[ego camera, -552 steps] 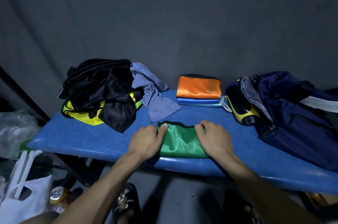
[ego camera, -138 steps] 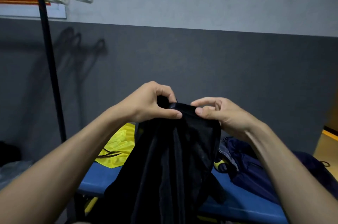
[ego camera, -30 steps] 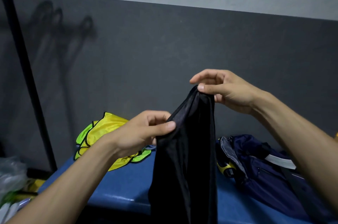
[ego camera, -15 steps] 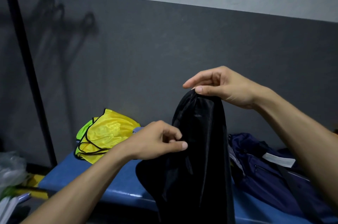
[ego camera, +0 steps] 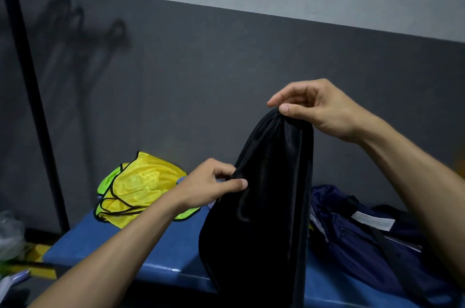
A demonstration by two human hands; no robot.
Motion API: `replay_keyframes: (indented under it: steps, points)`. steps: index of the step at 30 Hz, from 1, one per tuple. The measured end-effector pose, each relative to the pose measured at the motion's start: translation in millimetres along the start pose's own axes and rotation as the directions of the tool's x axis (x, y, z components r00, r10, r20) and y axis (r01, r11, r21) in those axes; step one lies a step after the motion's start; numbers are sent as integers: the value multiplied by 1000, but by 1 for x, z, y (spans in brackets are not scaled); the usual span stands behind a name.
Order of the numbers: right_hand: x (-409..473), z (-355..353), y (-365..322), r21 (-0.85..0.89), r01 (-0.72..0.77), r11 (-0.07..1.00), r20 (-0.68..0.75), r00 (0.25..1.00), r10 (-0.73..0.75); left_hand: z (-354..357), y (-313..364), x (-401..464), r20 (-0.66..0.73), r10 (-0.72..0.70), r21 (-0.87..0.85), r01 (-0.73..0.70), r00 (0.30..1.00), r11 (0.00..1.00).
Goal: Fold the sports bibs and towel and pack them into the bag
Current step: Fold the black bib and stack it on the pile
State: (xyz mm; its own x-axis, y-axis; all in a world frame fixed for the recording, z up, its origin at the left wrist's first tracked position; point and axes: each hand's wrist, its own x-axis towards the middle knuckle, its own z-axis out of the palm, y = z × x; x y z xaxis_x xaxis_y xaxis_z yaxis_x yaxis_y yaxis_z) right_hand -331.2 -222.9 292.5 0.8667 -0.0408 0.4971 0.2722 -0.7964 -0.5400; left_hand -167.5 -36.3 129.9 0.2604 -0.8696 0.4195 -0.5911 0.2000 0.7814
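Up goes the black bib (ego camera: 266, 207), hanging in the air above the blue table (ego camera: 120, 252). The right hand (ego camera: 319, 109) pinches its top edge between thumb and fingers, high and well apart from the left hand (ego camera: 208, 187), which grips a fold on the bib's left side lower down. The cloth drapes long and dark, its lower part out of frame. Behind the left hand, a yellow bib (ego camera: 141, 187) lies crumpled on the table. The navy bag (ego camera: 364, 239) sits at the right, just beside the hanging cloth.
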Motion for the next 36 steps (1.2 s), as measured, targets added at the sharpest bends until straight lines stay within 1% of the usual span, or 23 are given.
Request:
replay_keyframes:
  steps: [1, 2, 4, 5, 7, 9, 10, 11, 12, 13, 15, 16, 17, 19, 21, 23, 25, 28, 33, 36]
  points:
    - [-2, -3, 4, -8, -6, 1000, -43, 999, 6, -1, 1, -2, 17, -15, -40, 15, 1000, 999]
    - [-3, -7, 9, -17, -17, 1000, -89, 996, 15, -2, 3, -4, 16, -28, -43, 28, 999, 999]
    - [-8, -13, 22, -38, -51, 998, -177, 983, 44, -10, 1, -9, 26, -38, 1, 38, 999, 999]
    - [-11, -16, 30, -48, -69, 996, -223, 973, 57, -17, 0, -12, 65, -50, 41, 47, 997, 998]
    - [-16, -22, 44, -68, -99, 993, -330, 941, 72, -33, 1, -19, 190, -112, 94, 96, 975, 991]
    - [-22, -27, 58, -68, -126, 990, -444, 892, 83, -48, 7, -26, 332, -183, 107, 156, 926, 982]
    - [-24, -31, 64, -52, -135, 989, -493, 865, 92, -53, 9, -29, 413, -207, 106, 179, 887, 978]
    - [-27, -33, 69, -26, -142, 990, -530, 841, 106, -59, 10, -30, 463, -230, 125, 194, 856, 973]
    - [-30, -36, 74, 1, -149, 989, -555, 822, 125, -65, 10, -31, 466, -246, 160, 192, 850, 968]
    - [-33, -38, 77, 22, -157, 987, -569, 810, 141, -71, 10, -32, 429, -253, 207, 178, 867, 962]
    - [-39, -43, 82, 48, -169, 984, -577, 799, 166, -88, 11, -31, 266, -239, 329, 145, 934, 933]
    - [-43, -45, 83, 61, -174, 983, -576, 798, 177, -96, 14, -30, 171, -200, 375, 124, 965, 919]
    - [-46, -47, 84, 75, -181, 981, -568, 801, 191, -104, 19, -29, 90, -150, 379, 105, 985, 920]
    - [-55, -50, 83, 137, -201, 970, -528, 813, 243, -116, 31, -28, -76, -79, 261, 96, 994, 960]
    - [-67, -51, 81, 285, -210, 935, -460, 826, 325, -125, 40, -25, -186, -32, 161, 63, 982, 985]
    - [-79, -49, 81, 422, -205, 883, -379, 845, 378, -130, 49, -24, -222, -3, 110, 28, 975, 994]
    - [-92, -46, 83, 451, -231, 862, -309, 865, 394, -135, 58, -22, -205, 0, 89, 19, 979, 996]
    - [-105, -40, 86, 458, -239, 856, -234, 897, 375, -143, 69, -15, -230, 35, 159, 2, 973, 987]
    - [-114, -38, 88, 383, -231, 895, -194, 927, 322, -145, 75, 0, -352, 134, 415, 26, 926, 909]
    - [-116, -43, 76, 250, -273, 929, -106, 946, 306, -146, 71, 5, -390, 143, 427, 41, 909, 903]
